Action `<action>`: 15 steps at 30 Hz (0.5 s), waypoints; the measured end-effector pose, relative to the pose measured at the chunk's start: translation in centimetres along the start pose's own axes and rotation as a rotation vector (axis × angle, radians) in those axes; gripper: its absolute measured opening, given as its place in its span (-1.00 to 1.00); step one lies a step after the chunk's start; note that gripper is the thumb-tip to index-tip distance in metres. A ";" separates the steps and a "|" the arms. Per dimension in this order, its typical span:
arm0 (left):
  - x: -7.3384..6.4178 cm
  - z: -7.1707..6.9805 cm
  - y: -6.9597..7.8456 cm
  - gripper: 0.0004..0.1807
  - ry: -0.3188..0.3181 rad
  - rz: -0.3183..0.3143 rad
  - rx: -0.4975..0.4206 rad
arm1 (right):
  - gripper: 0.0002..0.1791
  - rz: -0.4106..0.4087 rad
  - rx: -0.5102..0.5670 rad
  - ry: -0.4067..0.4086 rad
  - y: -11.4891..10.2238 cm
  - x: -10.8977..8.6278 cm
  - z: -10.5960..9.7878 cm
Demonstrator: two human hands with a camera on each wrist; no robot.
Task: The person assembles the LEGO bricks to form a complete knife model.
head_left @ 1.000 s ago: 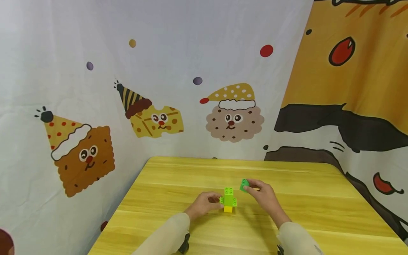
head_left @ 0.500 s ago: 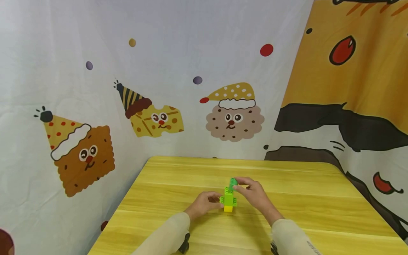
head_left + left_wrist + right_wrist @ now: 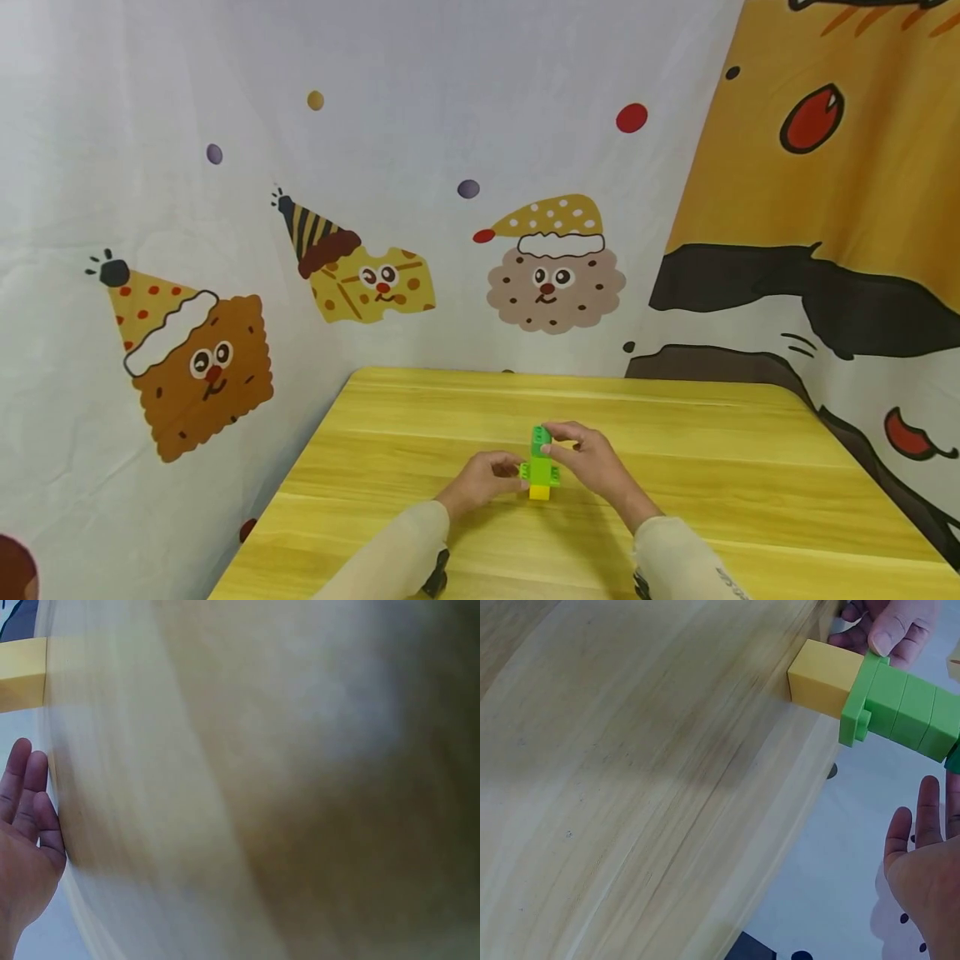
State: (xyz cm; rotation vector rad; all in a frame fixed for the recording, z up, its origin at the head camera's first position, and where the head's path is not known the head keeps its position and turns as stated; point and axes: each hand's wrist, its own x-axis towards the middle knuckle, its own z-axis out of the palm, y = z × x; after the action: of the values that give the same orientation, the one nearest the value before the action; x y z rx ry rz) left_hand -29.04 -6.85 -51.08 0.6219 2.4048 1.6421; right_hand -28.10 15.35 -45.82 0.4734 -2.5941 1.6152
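A small tower of toy building bricks stands upright on the wooden table. At its base is a yellow brick, with a wider light green plate above it and light green bricks stacked on that. My left hand pinches the plate's left end, its thumb on the plate's edge in the right wrist view. With thumb and fingers my right hand holds a darker green brick at the top of the stack. Whether that brick is fully pressed down is unclear. Only part of the left hand and the yellow brick appear in the left wrist view.
The wood-grain table stretches out around the tower. Behind it hangs a white cloth printed with cartoon snacks, and an orange and black printed part is at the right.
My right hand has carried the darker green brick leftward from beside the tower and lowered it onto the top. The left hand has stayed at the plate.
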 end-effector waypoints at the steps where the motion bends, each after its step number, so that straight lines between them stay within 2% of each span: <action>1: 0.2 0.1 -0.4 -0.74 0.002 -0.001 0.007 | -0.61 -0.001 -0.001 -0.001 0.0 0.0 0.0; 7: 1.0 0.2 -2.2 -0.74 0.001 -0.003 0.026 | -0.57 0.015 0.006 0.001 -0.1 0.1 0.1; 15: 1.0 0.3 -2.3 -0.72 -0.001 -0.026 0.032 | -0.56 0.014 0.004 0.034 0.0 0.1 0.3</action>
State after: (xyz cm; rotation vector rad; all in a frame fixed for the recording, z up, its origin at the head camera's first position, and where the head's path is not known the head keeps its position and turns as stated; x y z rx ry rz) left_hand -30.39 -6.88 -53.20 0.5942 2.4320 1.5961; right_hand -28.21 15.08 -45.93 0.4258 -2.5757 1.6187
